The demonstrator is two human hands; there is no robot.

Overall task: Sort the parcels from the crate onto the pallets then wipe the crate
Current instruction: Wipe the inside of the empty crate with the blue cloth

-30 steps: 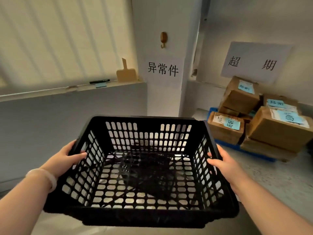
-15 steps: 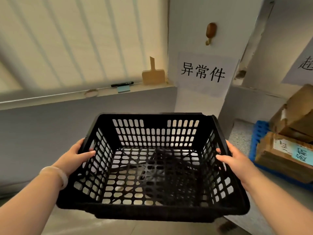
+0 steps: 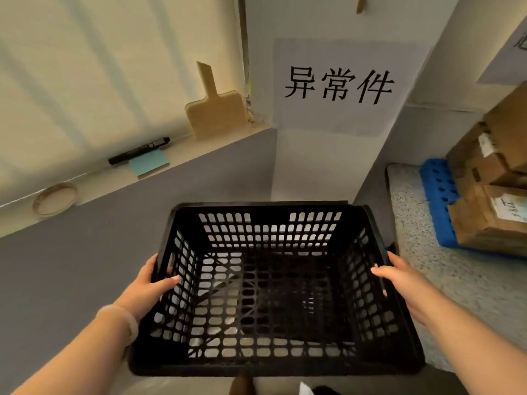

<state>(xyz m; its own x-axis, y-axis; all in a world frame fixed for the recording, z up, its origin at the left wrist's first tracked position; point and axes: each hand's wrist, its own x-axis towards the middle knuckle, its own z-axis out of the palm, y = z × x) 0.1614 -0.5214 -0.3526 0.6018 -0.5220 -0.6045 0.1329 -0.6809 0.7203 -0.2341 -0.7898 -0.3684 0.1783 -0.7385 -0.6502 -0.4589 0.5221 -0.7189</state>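
- The crate [image 3: 258, 366], black and slotted, hangs in the near middle of the scene, clear of the floor, in front of the grey wall under the window ledge [image 3: 94, 189].
- Its mouth faces up, tipped slightly toward the person. Its walls sit square to the person. It looks somewhat wider left to right than near to far, though the wide lens leaves that unsure.
- Inside it only its own slotted bottom and walls show, with pale floor visible through the holes.
- The left hand [image 3: 148, 286] grips the left rim, thumb hooked over inside the wall and fingers outside. A pale bracelet [image 3: 127, 319] is on that wrist.
- The right hand [image 3: 399, 280] clamps the right rim the same way.
- At far right a blue pallet [image 3: 439, 201] carries stacked brown cardboard parcels [image 3: 482, 223] with paper labels.
- On the ledge lie a tape roll [image 3: 54, 199], a black marker [image 3: 139, 151] touching a blue note pad [image 3: 149, 164], and a wooden board [image 3: 216, 112] standing upright.
- A paper sign [image 3: 339, 86] hangs on the far pillar.
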